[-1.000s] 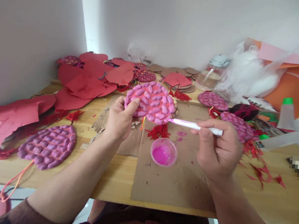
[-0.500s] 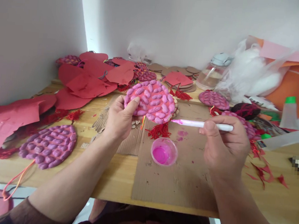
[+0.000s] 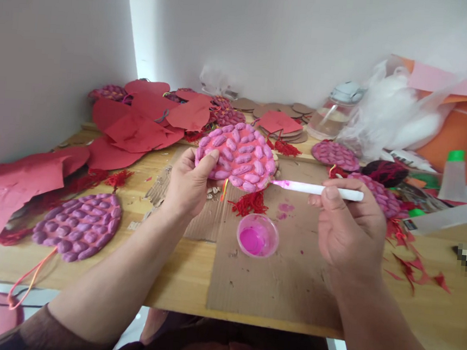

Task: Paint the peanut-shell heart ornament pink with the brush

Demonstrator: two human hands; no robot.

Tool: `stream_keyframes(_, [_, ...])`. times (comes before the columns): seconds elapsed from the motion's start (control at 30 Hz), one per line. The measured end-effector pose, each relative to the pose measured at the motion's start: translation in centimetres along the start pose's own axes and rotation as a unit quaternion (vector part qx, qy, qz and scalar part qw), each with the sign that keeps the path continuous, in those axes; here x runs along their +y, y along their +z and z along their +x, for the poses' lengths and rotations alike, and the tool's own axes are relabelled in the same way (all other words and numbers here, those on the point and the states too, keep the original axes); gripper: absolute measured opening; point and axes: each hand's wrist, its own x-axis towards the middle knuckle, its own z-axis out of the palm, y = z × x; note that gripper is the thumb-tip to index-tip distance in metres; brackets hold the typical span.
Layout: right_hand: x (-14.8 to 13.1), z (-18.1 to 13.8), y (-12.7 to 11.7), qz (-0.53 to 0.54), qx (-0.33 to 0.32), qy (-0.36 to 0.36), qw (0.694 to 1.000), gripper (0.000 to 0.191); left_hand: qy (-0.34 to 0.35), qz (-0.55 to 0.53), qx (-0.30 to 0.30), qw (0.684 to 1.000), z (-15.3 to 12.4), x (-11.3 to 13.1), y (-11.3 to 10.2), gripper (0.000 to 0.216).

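Observation:
My left hand (image 3: 190, 182) grips the lower left edge of a round pink disc (image 3: 239, 156) covered with pink-painted peanut shells, held tilted above the table. A red tassel (image 3: 249, 202) hangs below the disc. My right hand (image 3: 347, 228) is closed on a white paintbrush (image 3: 318, 189), whose pink tip touches the disc's lower right edge. A small clear cup of pink paint (image 3: 257, 235) stands on a cardboard sheet (image 3: 273, 282) between my hands.
A finished purple shell disc (image 3: 78, 226) with an orange cord lies at left. Red paper cut-outs (image 3: 139, 128) and more shell discs (image 3: 335, 154) cover the back. A glass jar (image 3: 335, 113), white plastic bags and a green-capped bottle (image 3: 453, 175) stand at right.
My right hand drew the brush a little away to the right, then brought it back up so its tip meets the disc's lower right edge. The left hand and disc rose slightly.

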Motion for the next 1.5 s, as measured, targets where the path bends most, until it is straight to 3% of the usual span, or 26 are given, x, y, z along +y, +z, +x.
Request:
stream_keyframes(0.27, [-1.7, -1.1, 0.7, -0.162, 0.008, -0.089, 0.983, 0.011, 0.031, 0.003, -0.012, 0.999, -0.2, 0.0, 0.0, 0.044])
stream_keyframes(0.53, [-2.3, -1.3, 1.2, -0.221, 0.027, -0.144, 0.964, 0.008, 0.068, 0.03, -0.013, 0.997, -0.7, 0.0, 0.2, 0.042])
stream_keyframes(0.87, [-2.0, -1.7, 0.9, -0.239, 0.02, -0.162, 0.957, 0.01, 0.098, 0.03, -0.022, 0.995, -0.7, -0.3, 0.1, 0.041])
stream_keyframes(1.1, [-2.2, -1.6, 0.8, -0.285, 0.028, -0.212, 0.934, 0.009, 0.124, 0.04, -0.029, 0.991, -0.2, -0.7, -0.1, 0.044])
stream_keyframes(1.27, [-2.2, -1.7, 0.8, -0.289, -0.006, -0.21, 0.934, 0.012, 0.13, 0.042, -0.032, 0.99, -0.2, -0.7, -0.1, 0.043])
stream_keyframes(1.4, [-2.6, -1.6, 0.7, -0.284, 0.017, -0.227, 0.931, 0.006, 0.133, 0.049, -0.015, 0.99, -0.1, -0.7, -0.1, 0.043])
stream_keyframes(1.5, [-3.3, -1.8, 0.6, -0.247, -0.057, -0.204, 0.946, 0.007, 0.135, 0.056, 0.011, 0.989, 0.2, -0.7, -0.2, 0.044])
